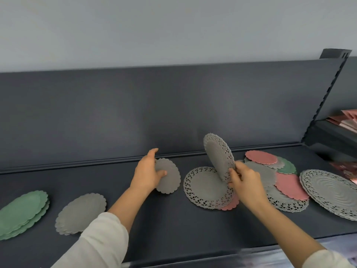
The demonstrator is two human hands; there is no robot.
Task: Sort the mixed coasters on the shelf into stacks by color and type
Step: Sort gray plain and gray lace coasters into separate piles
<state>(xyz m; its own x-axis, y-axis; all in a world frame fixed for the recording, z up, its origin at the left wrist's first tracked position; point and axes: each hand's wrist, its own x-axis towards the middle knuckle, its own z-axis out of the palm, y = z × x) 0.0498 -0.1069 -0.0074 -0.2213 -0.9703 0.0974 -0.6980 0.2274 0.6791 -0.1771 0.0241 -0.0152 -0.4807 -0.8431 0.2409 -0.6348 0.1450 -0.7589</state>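
Holding two coasters at once. In the left hand [148, 171], a plain grey round coaster with scalloped edge [170, 177]: grip closed on its left rim, thumb in front and fingers behind, tilted up near the back of the dark grey metal shelf [173, 229]. Hard to tell whether the lower edge touches the shelf. In the right hand [246, 182], a grey round coaster with lace-cut border [218, 155]: pinched at its lower edge by the fingertips, standing almost upright over a second grey lace-bordered coaster [204, 187] lying flat.

Already laid out at the left: a stack of green scalloped coasters [21, 211] and, beside it, a stack of plain grey scalloped coasters [81, 212]. At the right, a mixed pile of pink, green and grey coasters [289, 186], overlapping, and then a stack of large grey lace mats with spiral pattern [332, 192].

Probably best to finish one hand first. Carry the plain grey one left to the plain grey stack, lower flat, and line up the scallops before opening the grip; no dropping from height, since probably thin and floppy. Then lay the lace one onto the flat lace coaster, centre over centre. Take care not to catch the cut-out border on the pink scalloped coaster [230, 204] peeking from under the flat one. Keep lace and plain grey apart: same colour, different type.
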